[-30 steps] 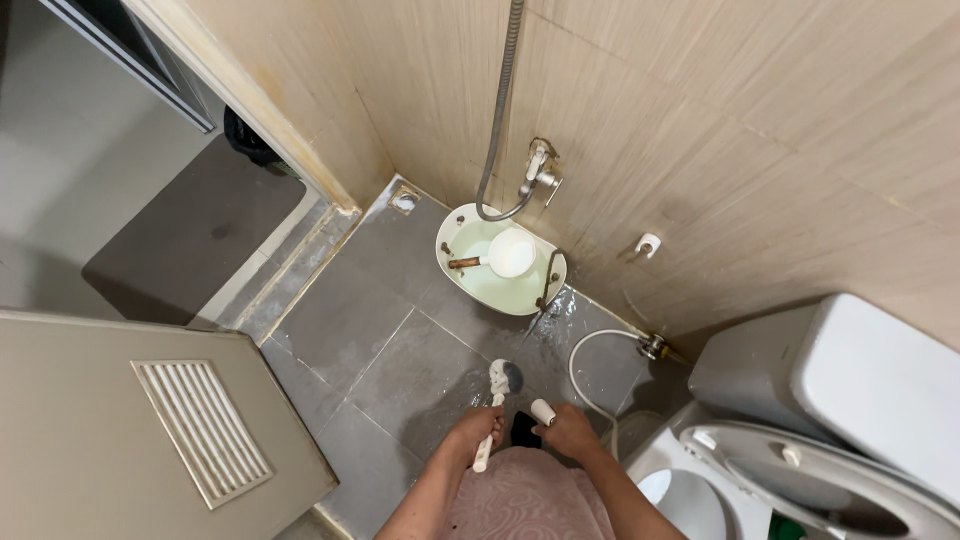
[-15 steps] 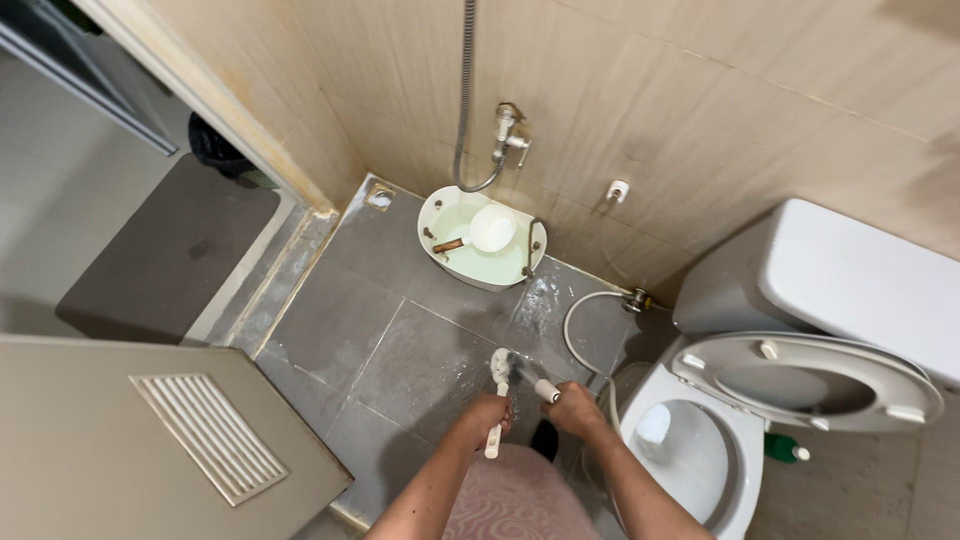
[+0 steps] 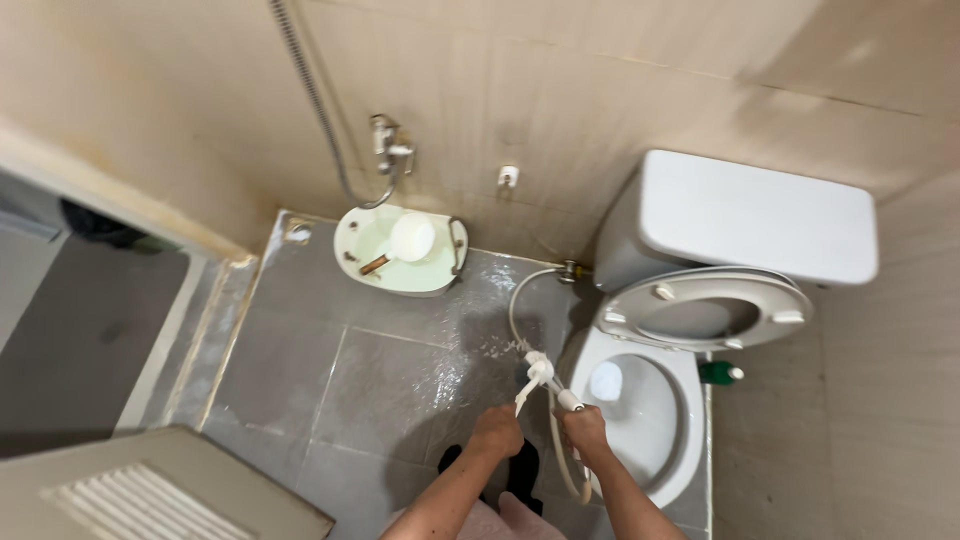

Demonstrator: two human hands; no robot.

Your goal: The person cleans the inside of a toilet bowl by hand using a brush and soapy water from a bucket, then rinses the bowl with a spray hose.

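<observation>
Nearest the camera, a white brush (image 3: 530, 382) is gripped by its handle in the closed left hand (image 3: 497, 432); its long axis is tilted up and to the right, the head pointed away from the person. A white spray nozzle (image 3: 567, 398) is clasped in the closed right hand (image 3: 585, 428), aimed at the brush head above the wet grey tiled floor (image 3: 390, 370). Just right, the open toilet bowl (image 3: 640, 415) is seen, with a green bottle (image 3: 718, 373) beside it. Farther off, a pale basin (image 3: 400, 265) is set against the beige tiled wall (image 3: 560, 90).

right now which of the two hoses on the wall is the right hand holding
The white hose from the valve beside the toilet, ending in the right hand; the metal hose runs to the tap.
</observation>
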